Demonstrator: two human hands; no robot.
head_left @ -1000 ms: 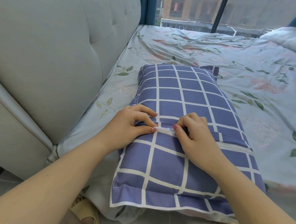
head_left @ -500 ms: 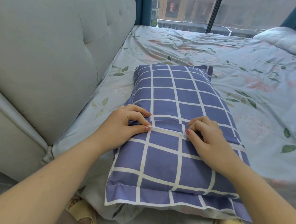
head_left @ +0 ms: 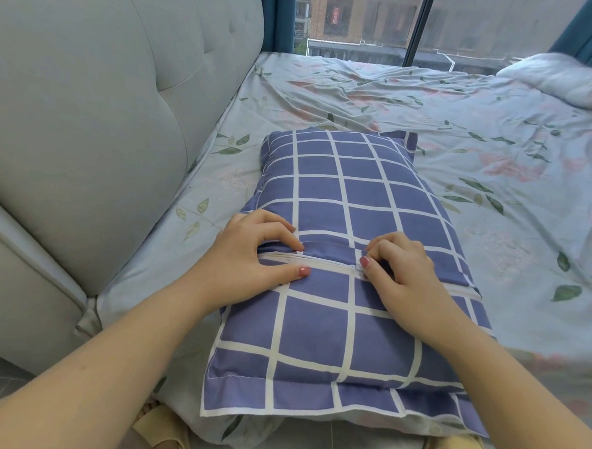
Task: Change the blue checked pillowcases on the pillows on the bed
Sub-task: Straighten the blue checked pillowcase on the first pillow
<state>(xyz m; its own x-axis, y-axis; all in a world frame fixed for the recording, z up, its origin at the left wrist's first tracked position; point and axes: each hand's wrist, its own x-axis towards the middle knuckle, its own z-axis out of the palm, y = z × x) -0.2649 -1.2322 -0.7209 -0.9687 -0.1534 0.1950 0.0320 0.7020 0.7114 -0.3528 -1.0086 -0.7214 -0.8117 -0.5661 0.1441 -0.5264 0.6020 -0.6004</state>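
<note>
The left hand [head_left: 251,256] grips the blue checked pillowcase [head_left: 351,193], with its fingers curled above the white zipper [head_left: 320,261] and its thumb pressed below it. The right hand [head_left: 405,274] pinches the zipper pull [head_left: 357,267] between thumb and curled fingers, near the middle of the seam. The pillowcase covers a pillow lying lengthwise in the centre of the frame, on the floral bed sheet [head_left: 497,149]. A grey tufted headboard [head_left: 105,111] fills the upper left. White bedding [head_left: 569,80] lies at the upper right, below the window [head_left: 367,18].
</note>
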